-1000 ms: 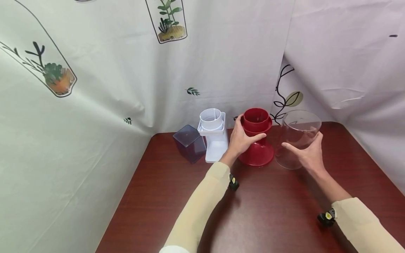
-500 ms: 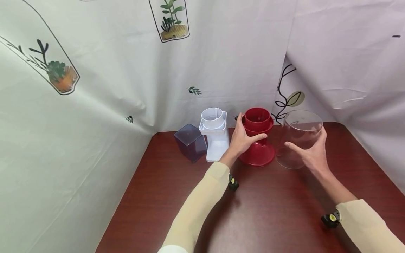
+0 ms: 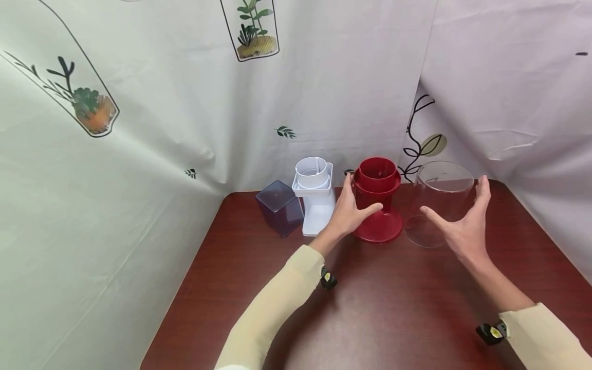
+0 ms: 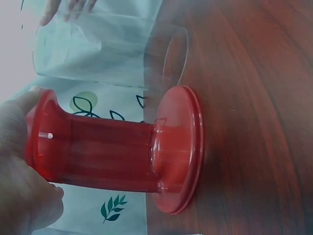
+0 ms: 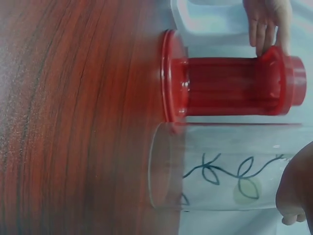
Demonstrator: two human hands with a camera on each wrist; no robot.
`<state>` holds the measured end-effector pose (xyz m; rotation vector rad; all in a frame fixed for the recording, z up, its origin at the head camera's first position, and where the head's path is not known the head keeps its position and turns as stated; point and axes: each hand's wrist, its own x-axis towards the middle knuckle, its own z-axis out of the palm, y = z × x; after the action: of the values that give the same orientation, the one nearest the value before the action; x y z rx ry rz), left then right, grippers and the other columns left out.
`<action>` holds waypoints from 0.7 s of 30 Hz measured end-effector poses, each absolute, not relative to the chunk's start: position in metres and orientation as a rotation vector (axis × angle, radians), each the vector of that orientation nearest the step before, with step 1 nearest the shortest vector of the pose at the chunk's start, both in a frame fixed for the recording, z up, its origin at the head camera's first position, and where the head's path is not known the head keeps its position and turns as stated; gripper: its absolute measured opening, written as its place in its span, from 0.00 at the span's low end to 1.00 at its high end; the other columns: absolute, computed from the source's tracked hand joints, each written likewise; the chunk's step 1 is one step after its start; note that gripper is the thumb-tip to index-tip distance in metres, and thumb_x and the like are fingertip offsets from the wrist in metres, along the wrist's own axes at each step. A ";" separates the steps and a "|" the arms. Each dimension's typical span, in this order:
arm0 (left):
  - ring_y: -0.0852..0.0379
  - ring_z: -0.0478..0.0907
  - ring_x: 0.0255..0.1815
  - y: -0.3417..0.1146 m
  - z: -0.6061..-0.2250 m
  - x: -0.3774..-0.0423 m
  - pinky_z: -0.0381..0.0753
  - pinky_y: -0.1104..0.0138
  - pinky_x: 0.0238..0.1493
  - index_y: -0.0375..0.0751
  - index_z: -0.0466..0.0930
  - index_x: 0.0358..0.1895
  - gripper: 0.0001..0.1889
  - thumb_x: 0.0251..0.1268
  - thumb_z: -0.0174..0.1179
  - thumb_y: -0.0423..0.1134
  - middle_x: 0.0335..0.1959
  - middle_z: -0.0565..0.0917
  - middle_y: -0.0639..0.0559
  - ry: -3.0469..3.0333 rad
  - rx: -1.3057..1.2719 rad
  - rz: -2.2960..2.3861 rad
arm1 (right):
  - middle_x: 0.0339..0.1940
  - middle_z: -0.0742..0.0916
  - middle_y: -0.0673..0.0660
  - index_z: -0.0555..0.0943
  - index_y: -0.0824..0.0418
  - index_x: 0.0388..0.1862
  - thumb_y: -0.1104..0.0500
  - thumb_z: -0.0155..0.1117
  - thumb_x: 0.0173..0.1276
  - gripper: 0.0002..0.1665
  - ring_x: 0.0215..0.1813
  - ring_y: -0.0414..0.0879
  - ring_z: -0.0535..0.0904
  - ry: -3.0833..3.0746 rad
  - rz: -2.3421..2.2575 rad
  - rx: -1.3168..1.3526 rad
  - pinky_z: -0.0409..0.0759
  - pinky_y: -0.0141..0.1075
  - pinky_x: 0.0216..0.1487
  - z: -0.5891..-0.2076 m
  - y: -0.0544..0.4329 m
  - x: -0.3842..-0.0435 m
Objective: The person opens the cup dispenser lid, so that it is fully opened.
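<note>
A red plastic stand [image 3: 378, 181] with a cup-like round top and a wide disc base stands upright at the back of the table. Close at its left side is my left hand [image 3: 347, 211], thumb and fingers spread apart, fingertips right at the upper rim. To the stand's right, a clear open-topped cylinder [image 3: 433, 194] stands upright on the table. My right hand [image 3: 466, 234] is beside it, thumb overlapping its front and the fingers spread off its right side. In the right wrist view the cylinder [image 5: 220, 166] stands close alongside the red stand [image 5: 222, 85].
Left of the red stand is a white stand [image 3: 319, 210] with a round cup on a square top. A dark translucent square box [image 3: 279, 208] sits farther left. Behind the reddish-brown table [image 3: 370, 308] hangs a pale printed cloth [image 3: 347, 77].
My left hand's thumb and fingers have loosened from the red stand and drawn back slightly left. The right hand's fingers have opened away from the cylinder. Both objects stay put.
</note>
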<state>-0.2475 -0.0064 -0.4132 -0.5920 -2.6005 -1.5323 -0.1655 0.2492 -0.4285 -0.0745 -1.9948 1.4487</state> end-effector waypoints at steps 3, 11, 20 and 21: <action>0.53 0.57 0.85 -0.014 -0.415 -0.241 0.70 0.51 0.76 0.47 0.41 0.88 0.60 0.62 0.74 0.55 0.86 0.57 0.52 -2.605 -0.620 -1.533 | 0.88 0.52 0.46 0.42 0.45 0.89 0.61 0.84 0.57 0.75 0.87 0.40 0.46 -1.989 1.437 -0.066 0.45 0.31 0.82 -0.425 0.248 -0.161; 0.54 0.57 0.85 -0.032 -0.418 -0.221 0.68 0.52 0.77 0.48 0.43 0.88 0.58 0.64 0.73 0.54 0.86 0.58 0.52 -2.629 -0.692 -1.507 | 0.89 0.51 0.47 0.42 0.47 0.90 0.65 0.82 0.57 0.74 0.87 0.39 0.43 -1.992 1.452 0.015 0.43 0.33 0.83 -0.420 0.236 -0.148; 0.54 0.55 0.85 -0.058 -0.422 -0.197 0.63 0.50 0.80 0.49 0.46 0.88 0.56 0.65 0.73 0.54 0.86 0.59 0.51 -2.634 -0.695 -1.456 | 0.90 0.47 0.47 0.42 0.46 0.90 0.70 0.83 0.55 0.77 0.88 0.40 0.41 -2.048 1.443 0.073 0.41 0.35 0.84 -0.428 0.223 -0.130; 0.54 0.55 0.85 -0.062 -0.423 -0.195 0.63 0.50 0.80 0.49 0.46 0.87 0.55 0.65 0.73 0.54 0.86 0.59 0.51 -2.633 -0.694 -1.444 | 0.90 0.47 0.48 0.42 0.46 0.90 0.70 0.83 0.54 0.77 0.88 0.40 0.41 -2.053 1.443 0.075 0.41 0.35 0.84 -0.431 0.222 -0.128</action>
<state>-0.1946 -0.0616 -0.4230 -0.6945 -2.6330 -1.4445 -0.1279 0.2219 -0.4306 0.0753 -2.0529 1.4432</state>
